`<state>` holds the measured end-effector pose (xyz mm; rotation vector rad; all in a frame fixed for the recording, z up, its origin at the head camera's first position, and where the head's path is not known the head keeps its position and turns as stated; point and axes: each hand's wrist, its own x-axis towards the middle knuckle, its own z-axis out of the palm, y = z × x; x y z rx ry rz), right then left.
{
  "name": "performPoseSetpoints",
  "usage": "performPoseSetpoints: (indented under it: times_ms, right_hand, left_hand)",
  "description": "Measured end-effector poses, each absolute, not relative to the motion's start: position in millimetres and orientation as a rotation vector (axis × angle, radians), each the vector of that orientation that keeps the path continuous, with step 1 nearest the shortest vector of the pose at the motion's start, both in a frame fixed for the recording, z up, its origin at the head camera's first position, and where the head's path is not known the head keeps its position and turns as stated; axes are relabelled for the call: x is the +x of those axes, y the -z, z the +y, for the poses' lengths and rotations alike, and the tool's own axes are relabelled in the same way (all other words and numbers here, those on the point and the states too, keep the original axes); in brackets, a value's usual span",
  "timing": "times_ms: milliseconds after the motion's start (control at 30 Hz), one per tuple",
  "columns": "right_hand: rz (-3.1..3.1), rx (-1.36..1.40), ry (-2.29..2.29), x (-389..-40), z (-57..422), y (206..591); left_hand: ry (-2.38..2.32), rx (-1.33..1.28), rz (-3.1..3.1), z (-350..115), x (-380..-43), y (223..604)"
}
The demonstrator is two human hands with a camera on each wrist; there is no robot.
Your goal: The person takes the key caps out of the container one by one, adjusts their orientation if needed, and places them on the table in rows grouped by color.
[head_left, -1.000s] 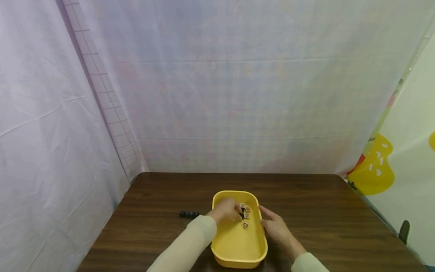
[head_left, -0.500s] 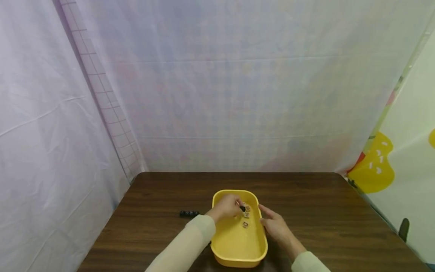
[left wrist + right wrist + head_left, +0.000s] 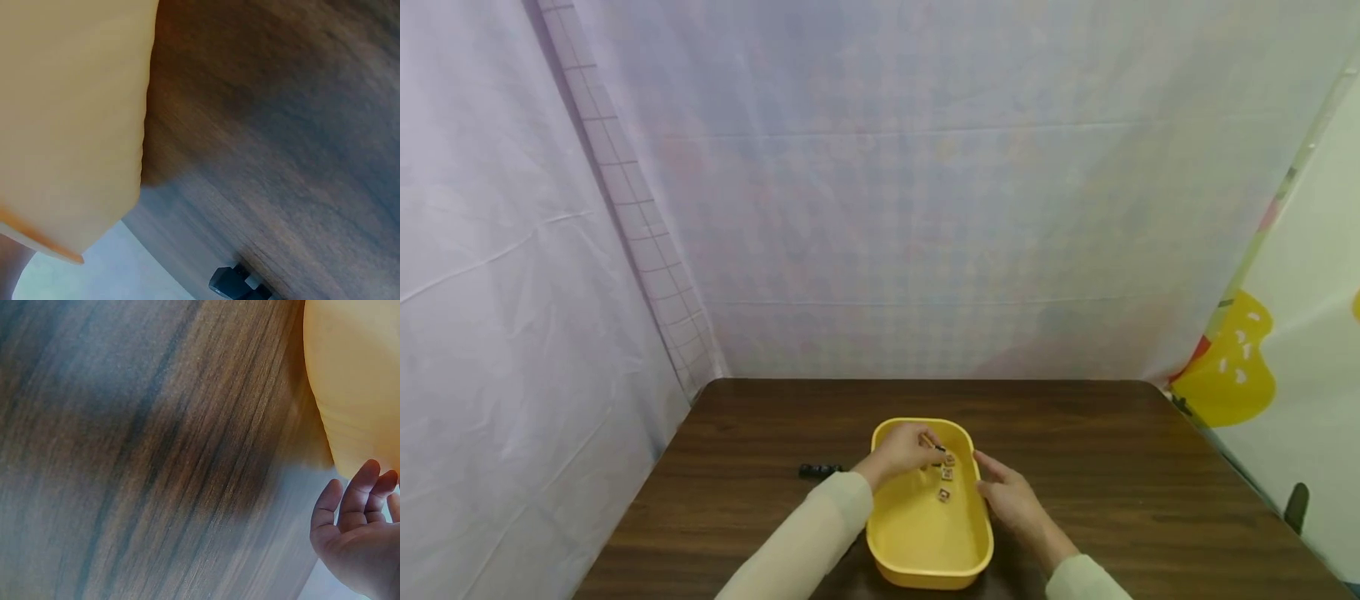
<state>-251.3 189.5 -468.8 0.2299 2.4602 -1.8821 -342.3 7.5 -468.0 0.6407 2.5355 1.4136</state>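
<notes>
A: What could go wrong on that table (image 3: 1097,467)?

B: Start with the yellow tub (image 3: 925,542)! Too hard a shove from the right hand (image 3: 1011,500) and it could skid; those fingers lie stretched along the outer wall, open, gripping nothing.

A: And the left sleeve (image 3: 820,533)?

B: Crossing the near rim low, right by the black bar (image 3: 820,471) on the table. One careless sweep could knock that bar away!

A: Now the left hand (image 3: 904,450), inside the tub's far half!

B: Fingers curled, pinching what looks like a small dark piece (image 3: 940,449). Slight hold, so it could slip. And the little cubes (image 3: 947,474) sit loose on the tub's floor, just beside; a knuckle could scatter them.

A: Changes since half a second ago?

B: Tub and right hand, practically the same. Left fingers reach further right, the dark piece goes along, and the farthest cube drops out of sight, probably behind them!
</notes>
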Motion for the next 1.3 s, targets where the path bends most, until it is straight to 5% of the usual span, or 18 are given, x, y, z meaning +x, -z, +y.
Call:
performPoseSetpoints:
  times_ms: [1300]
  right_hand:
    - [2.479,0.226,1.814,-252,190,467]
  left_hand:
    - [-1.451,0.495,2.718,-103,-347,441]
